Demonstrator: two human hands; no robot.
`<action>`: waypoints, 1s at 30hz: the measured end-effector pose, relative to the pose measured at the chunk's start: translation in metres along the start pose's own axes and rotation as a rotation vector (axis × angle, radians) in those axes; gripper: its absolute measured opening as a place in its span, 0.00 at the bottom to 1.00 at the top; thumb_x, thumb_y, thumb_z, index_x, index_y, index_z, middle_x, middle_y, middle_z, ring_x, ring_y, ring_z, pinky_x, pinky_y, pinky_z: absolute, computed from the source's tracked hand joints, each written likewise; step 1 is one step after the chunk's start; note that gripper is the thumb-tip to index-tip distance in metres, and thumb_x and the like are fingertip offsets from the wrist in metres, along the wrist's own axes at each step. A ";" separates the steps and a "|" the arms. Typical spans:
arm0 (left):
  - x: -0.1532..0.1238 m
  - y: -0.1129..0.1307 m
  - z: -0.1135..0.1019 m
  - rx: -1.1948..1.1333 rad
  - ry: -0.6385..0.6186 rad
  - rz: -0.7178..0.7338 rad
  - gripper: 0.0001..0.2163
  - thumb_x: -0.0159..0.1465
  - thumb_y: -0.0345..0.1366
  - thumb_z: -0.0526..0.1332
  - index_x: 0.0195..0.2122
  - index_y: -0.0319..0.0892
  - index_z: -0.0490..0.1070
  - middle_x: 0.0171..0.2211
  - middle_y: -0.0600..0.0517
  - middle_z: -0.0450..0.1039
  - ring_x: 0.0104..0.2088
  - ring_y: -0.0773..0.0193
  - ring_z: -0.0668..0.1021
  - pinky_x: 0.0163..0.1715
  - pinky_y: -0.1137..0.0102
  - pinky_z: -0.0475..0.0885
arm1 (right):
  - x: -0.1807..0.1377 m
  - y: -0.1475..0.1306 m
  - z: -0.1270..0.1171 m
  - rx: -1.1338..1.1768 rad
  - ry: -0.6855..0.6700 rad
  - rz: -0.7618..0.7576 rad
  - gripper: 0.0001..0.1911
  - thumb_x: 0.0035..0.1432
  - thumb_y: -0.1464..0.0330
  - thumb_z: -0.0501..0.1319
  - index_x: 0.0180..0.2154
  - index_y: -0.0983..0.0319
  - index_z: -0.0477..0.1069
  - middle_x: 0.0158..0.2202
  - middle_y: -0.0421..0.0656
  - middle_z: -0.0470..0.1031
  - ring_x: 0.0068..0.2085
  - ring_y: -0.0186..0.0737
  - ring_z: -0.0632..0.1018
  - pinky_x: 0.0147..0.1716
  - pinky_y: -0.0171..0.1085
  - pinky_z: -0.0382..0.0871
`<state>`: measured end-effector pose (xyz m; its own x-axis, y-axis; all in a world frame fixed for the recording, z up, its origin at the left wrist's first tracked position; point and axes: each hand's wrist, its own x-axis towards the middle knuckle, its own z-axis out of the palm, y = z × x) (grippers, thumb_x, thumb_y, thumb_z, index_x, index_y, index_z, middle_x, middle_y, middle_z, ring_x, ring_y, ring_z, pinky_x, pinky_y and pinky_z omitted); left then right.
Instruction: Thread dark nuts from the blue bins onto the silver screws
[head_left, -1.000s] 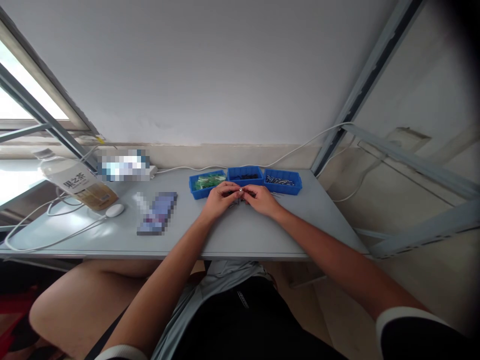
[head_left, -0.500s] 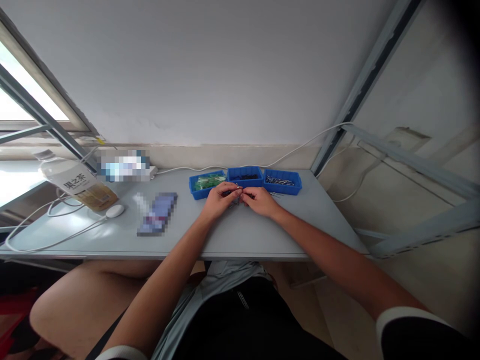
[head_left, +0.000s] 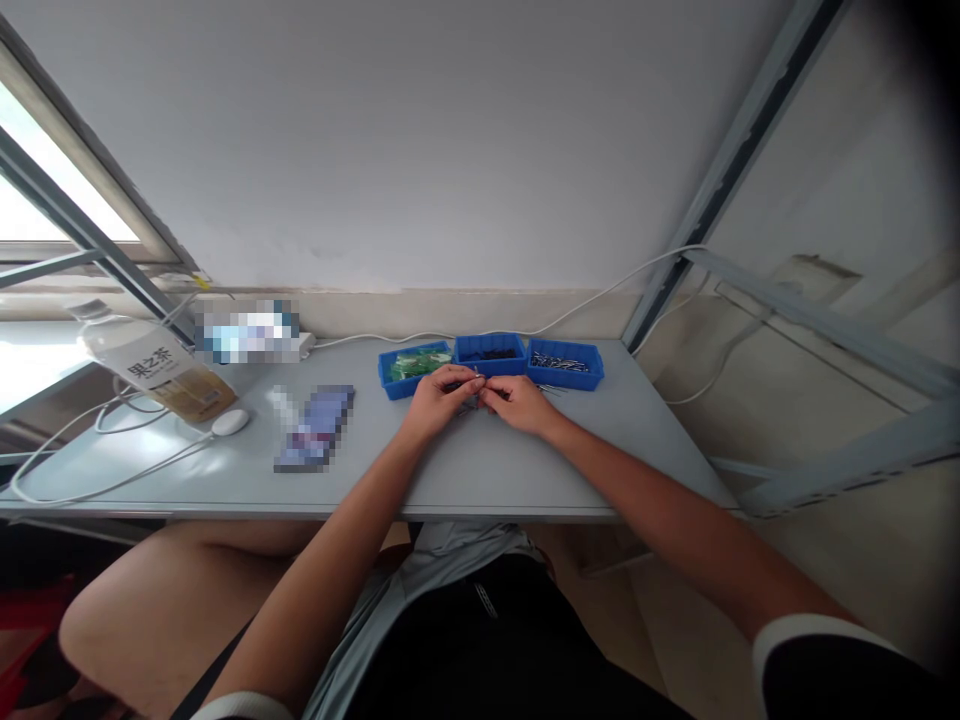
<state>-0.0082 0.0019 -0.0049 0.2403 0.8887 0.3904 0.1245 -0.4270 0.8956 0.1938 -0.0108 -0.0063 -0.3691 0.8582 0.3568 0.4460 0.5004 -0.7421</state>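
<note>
Pinched a small metal piece (head_left: 477, 376) between the pressed-together fingertips of the left hand (head_left: 439, 400) and the right hand (head_left: 521, 403), closing on it from either side. Could not tell what kind of piece, being too tiny. Held it just in front of the middle blue tray (head_left: 491, 366), low over the grey table (head_left: 465, 470), with both forearms reaching in from the near edge. Saw a few dark bits (head_left: 471, 404) on the surface under the fingers, also just in front of the middle blue tray, too small to make out. Found dark contents inside that tray. Found a left blue tray (head_left: 397, 388) touching its left side, filled with green pieces, and a right blue tray (head_left: 570, 381) touching its right side, filled with dark and silvery parts. Traced a white cable (head_left: 360, 338) along the wall behind and to the left of the middle blue tray. Spotted a flat blurred object (head_left: 315, 428) well to its left and nearer the table's front. Spotted a white mouse (head_left: 230, 421) farther left again, and beyond that a tea bottle (head_left: 150, 365) by the window.
</note>
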 end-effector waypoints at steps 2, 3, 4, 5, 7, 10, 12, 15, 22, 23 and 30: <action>0.000 0.000 0.001 -0.018 -0.011 0.008 0.13 0.59 0.47 0.73 0.39 0.45 0.85 0.45 0.45 0.80 0.48 0.54 0.81 0.51 0.60 0.76 | 0.001 0.003 0.001 -0.006 0.016 -0.018 0.13 0.67 0.67 0.59 0.33 0.62 0.80 0.28 0.40 0.78 0.29 0.35 0.75 0.31 0.33 0.63; 0.000 0.000 0.001 -0.018 -0.021 0.010 0.13 0.59 0.47 0.74 0.39 0.45 0.85 0.45 0.45 0.80 0.47 0.54 0.81 0.50 0.60 0.77 | 0.001 0.004 0.001 -0.004 0.025 -0.026 0.13 0.67 0.67 0.59 0.33 0.62 0.79 0.29 0.40 0.79 0.30 0.35 0.75 0.31 0.33 0.64; -0.001 0.000 0.001 -0.013 -0.033 0.011 0.13 0.59 0.47 0.73 0.39 0.45 0.85 0.45 0.44 0.80 0.47 0.54 0.81 0.49 0.61 0.77 | 0.001 0.005 0.001 0.001 0.032 -0.030 0.12 0.67 0.67 0.59 0.34 0.62 0.79 0.30 0.40 0.79 0.30 0.36 0.76 0.32 0.33 0.64; -0.001 0.001 0.001 -0.002 -0.043 0.009 0.12 0.60 0.47 0.73 0.39 0.45 0.85 0.45 0.44 0.79 0.48 0.54 0.81 0.49 0.61 0.77 | 0.001 0.006 0.001 0.007 0.038 -0.030 0.12 0.67 0.66 0.59 0.35 0.62 0.80 0.31 0.41 0.80 0.31 0.36 0.76 0.32 0.33 0.65; -0.001 0.001 0.000 0.025 -0.061 0.006 0.13 0.60 0.47 0.73 0.41 0.46 0.86 0.47 0.44 0.79 0.49 0.54 0.80 0.48 0.62 0.77 | 0.002 0.008 0.002 0.023 0.057 -0.021 0.11 0.66 0.66 0.60 0.39 0.62 0.81 0.32 0.42 0.81 0.32 0.37 0.77 0.34 0.34 0.67; -0.001 0.000 0.000 0.052 -0.083 0.010 0.13 0.61 0.47 0.72 0.44 0.48 0.86 0.48 0.45 0.78 0.50 0.54 0.80 0.48 0.62 0.77 | 0.002 0.009 0.002 0.046 0.078 -0.004 0.12 0.66 0.66 0.61 0.44 0.61 0.81 0.35 0.43 0.83 0.34 0.39 0.79 0.36 0.35 0.70; -0.001 -0.002 0.000 0.051 -0.090 0.017 0.14 0.61 0.48 0.72 0.44 0.48 0.86 0.48 0.45 0.78 0.50 0.53 0.80 0.48 0.62 0.78 | 0.002 0.010 0.003 0.056 0.080 0.003 0.12 0.66 0.66 0.61 0.46 0.61 0.81 0.36 0.43 0.83 0.35 0.40 0.80 0.37 0.36 0.71; -0.001 -0.004 0.000 0.040 -0.093 0.016 0.14 0.61 0.48 0.72 0.43 0.48 0.86 0.49 0.45 0.78 0.50 0.54 0.80 0.47 0.62 0.78 | 0.002 0.010 0.002 0.059 0.077 0.010 0.13 0.66 0.66 0.61 0.46 0.61 0.81 0.36 0.43 0.83 0.35 0.40 0.80 0.37 0.35 0.71; 0.000 -0.003 0.000 0.017 -0.077 0.032 0.13 0.62 0.48 0.71 0.43 0.48 0.86 0.48 0.45 0.79 0.50 0.54 0.80 0.52 0.60 0.77 | 0.001 0.005 0.001 0.017 0.008 0.012 0.12 0.67 0.67 0.59 0.33 0.62 0.79 0.28 0.41 0.79 0.29 0.37 0.76 0.31 0.34 0.66; 0.000 -0.003 0.000 0.012 -0.072 0.034 0.13 0.62 0.47 0.71 0.43 0.48 0.86 0.48 0.44 0.79 0.50 0.54 0.80 0.53 0.59 0.76 | 0.000 0.004 0.001 0.019 0.003 0.019 0.13 0.67 0.67 0.59 0.33 0.62 0.79 0.28 0.41 0.79 0.29 0.37 0.76 0.31 0.34 0.65; -0.001 0.001 0.000 0.031 -0.066 0.024 0.14 0.63 0.48 0.70 0.44 0.46 0.85 0.48 0.44 0.80 0.50 0.54 0.80 0.57 0.58 0.74 | 0.000 0.000 0.000 0.067 -0.016 0.036 0.15 0.69 0.64 0.58 0.34 0.62 0.79 0.28 0.41 0.79 0.29 0.36 0.76 0.31 0.34 0.66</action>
<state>-0.0083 0.0010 -0.0048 0.3063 0.8659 0.3955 0.1473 -0.4536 0.8790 0.1945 -0.0109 -0.0065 -0.3672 0.8731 0.3206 0.4040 0.4602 -0.7906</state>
